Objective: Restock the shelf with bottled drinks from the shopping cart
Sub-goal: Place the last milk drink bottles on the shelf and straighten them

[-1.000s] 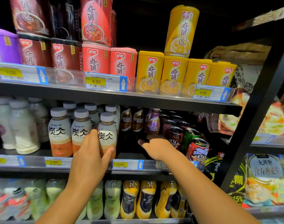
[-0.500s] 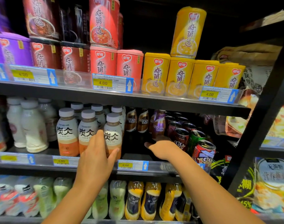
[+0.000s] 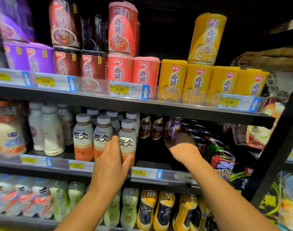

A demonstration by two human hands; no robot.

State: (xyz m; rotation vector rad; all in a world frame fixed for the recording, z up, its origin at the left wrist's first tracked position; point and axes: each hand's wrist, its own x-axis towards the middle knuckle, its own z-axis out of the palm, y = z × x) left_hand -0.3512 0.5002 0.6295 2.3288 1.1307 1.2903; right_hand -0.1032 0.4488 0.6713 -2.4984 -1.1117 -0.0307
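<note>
Three TANBING coffee bottles with grey caps stand in a front row on the middle shelf [image 3: 172, 178]. My left hand [image 3: 111, 164] grips the rightmost one, the latte bottle [image 3: 127, 139], thumb on its right side and fingers on its left. Two brown Nescafe bottles [image 3: 150, 128] stand further back. Beside them my right hand [image 3: 183, 148] reaches deep into the shelf and holds the lower part of a purple Nescafe bottle [image 3: 172, 129], which leans slightly; its fingers are hidden behind it. The shopping cart is out of view.
Dark and red drink cans [image 3: 223, 161] crowd the shelf just right of my right hand. White milk bottles [image 3: 50, 132] stand on the left. Porridge tubs [image 3: 173, 80] fill the shelf above, more bottles [image 3: 146, 209] the one below. A black upright post [image 3: 275, 154] bounds the right side.
My right hand has moved deeper and up to the purple Nescafe bottle and closed around it. My left hand has stayed on the latte bottle. The camera has moved closer and shifted.
</note>
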